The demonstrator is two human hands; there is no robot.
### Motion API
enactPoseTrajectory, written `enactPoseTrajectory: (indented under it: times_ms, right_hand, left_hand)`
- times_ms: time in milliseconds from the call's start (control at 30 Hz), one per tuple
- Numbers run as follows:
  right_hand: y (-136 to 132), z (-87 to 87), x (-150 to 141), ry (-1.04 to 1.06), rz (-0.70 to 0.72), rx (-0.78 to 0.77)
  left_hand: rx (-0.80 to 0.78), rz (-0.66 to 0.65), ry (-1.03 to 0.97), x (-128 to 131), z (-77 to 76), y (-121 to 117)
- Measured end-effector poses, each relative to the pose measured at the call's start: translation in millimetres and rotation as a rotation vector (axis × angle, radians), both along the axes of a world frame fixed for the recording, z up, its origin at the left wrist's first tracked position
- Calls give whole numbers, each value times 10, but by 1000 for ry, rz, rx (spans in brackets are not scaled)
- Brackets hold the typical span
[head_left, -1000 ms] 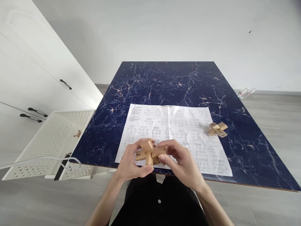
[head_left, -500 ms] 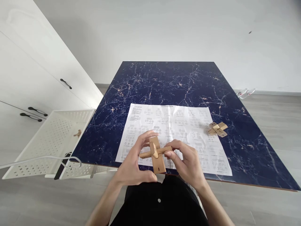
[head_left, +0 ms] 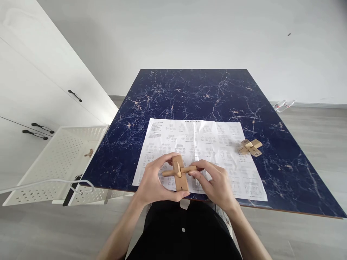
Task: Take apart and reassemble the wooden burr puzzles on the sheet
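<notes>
Between my hands is a wooden burr puzzle (head_left: 181, 183) made of crossed, interlocking pieces, held above the near edge of the printed sheet (head_left: 211, 159). My left hand (head_left: 153, 180) spans its broad upright piece, fingers at the far end and thumb at the near end, where a dark mark shows. My right hand (head_left: 217, 182) pinches the tip of the rounded bar that sticks out to the right. The fingertips behind the wood are partly hidden. Rows of small diagrams cover the creased paper.
A second wooden cross puzzle (head_left: 251, 147) with dark characters lies at the sheet's right edge on the blue marbled table (head_left: 189, 94). At the left stands a white perforated basket (head_left: 51, 162) with a small wooden piece (head_left: 89, 153) inside. A pale cable (head_left: 48, 183) crosses it.
My left thumb and fingers have closed onto the two ends of the broad piece. The puzzle has tilted and shifted slightly; my right hand keeps its pinch on the bar.
</notes>
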State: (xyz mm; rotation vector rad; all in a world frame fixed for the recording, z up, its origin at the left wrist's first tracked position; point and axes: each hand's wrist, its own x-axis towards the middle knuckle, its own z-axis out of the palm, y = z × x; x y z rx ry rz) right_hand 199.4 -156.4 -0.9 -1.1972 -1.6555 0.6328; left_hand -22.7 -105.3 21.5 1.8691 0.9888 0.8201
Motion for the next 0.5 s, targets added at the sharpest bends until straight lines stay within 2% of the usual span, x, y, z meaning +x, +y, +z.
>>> enactPoseTrajectory:
  times_ms: [100, 233, 367, 500]
  right_hand:
    - [3, -48, 56, -95, 14, -8]
    - [-17, -89, 61, -164, -13, 11]
    - [-51, -151, 60, -177, -42, -5]
    - [-78, -177, 102, -166, -7, -43]
  left_hand:
    - [1, -33, 92, -1, -40, 44]
    - [-7, -58, 111, -8, -105, 51]
    - [-3, -87, 163, -25, -146, 47]
    - [13, -111, 187, -33, -156, 50]
